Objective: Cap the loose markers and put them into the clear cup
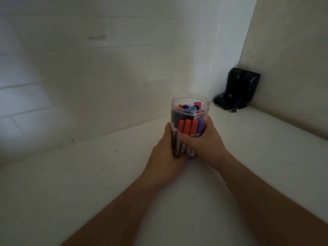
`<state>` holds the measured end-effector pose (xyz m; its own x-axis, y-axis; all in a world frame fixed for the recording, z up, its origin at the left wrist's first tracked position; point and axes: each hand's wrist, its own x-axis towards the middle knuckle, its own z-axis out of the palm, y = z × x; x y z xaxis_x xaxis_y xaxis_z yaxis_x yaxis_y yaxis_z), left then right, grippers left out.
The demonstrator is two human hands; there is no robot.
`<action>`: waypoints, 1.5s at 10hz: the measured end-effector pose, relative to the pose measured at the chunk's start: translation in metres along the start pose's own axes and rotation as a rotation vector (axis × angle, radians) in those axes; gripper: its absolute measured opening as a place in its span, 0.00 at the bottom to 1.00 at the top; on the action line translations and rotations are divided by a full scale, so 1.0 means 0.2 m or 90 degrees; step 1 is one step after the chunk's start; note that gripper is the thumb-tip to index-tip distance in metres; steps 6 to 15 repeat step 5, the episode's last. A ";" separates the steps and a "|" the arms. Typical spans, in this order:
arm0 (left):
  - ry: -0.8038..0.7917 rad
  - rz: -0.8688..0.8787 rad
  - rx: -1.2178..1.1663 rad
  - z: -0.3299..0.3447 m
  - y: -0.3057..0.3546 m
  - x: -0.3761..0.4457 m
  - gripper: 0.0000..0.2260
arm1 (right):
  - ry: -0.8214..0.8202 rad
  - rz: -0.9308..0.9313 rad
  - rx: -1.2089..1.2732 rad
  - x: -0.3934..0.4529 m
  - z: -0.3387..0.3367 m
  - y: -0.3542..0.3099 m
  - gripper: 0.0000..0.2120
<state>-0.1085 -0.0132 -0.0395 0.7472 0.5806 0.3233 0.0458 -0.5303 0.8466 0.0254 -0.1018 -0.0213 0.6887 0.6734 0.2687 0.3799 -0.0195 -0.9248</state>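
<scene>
Both hands wrap the cup (190, 110), which stands just right of centre on the desk (74, 192). The left hand (166, 150) curls round its lower left side, fingers hidden behind it; the right hand (204, 139) grips its right side, thumb across the front. Whether the cup's base rests on the desk or is slightly lifted, I cannot tell.

The markers (189, 127) stand packed in the cup, caps up: orange and purple ones at the front, and blue, pink and pale caps showing through the mouth at the cup's 12 o'clock. Every tip that shows wears a cap. No loose marker or cap lies on the visible desk, only a few dark specks at 9 o'clock from the cup.

So the task looks finished or nearly so: capping done, markers in. What may remain is only to set the cup down and let go.

At 2 o'clock, in the corner, sits a black device (241, 86) with cables.
</scene>
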 end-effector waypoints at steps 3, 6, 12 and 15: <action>0.004 -0.029 0.096 0.02 -0.03 0.03 0.47 | -0.007 0.062 -0.142 -0.07 0.03 0.01 0.39; -0.024 -0.079 0.161 0.04 -0.07 -0.03 0.49 | -0.080 0.100 -0.305 -0.23 -0.03 -0.07 0.35; -0.024 -0.079 0.161 0.04 -0.07 -0.03 0.49 | -0.080 0.100 -0.305 -0.23 -0.03 -0.07 0.35; -0.024 -0.079 0.161 0.04 -0.07 -0.03 0.49 | -0.080 0.100 -0.305 -0.23 -0.03 -0.07 0.35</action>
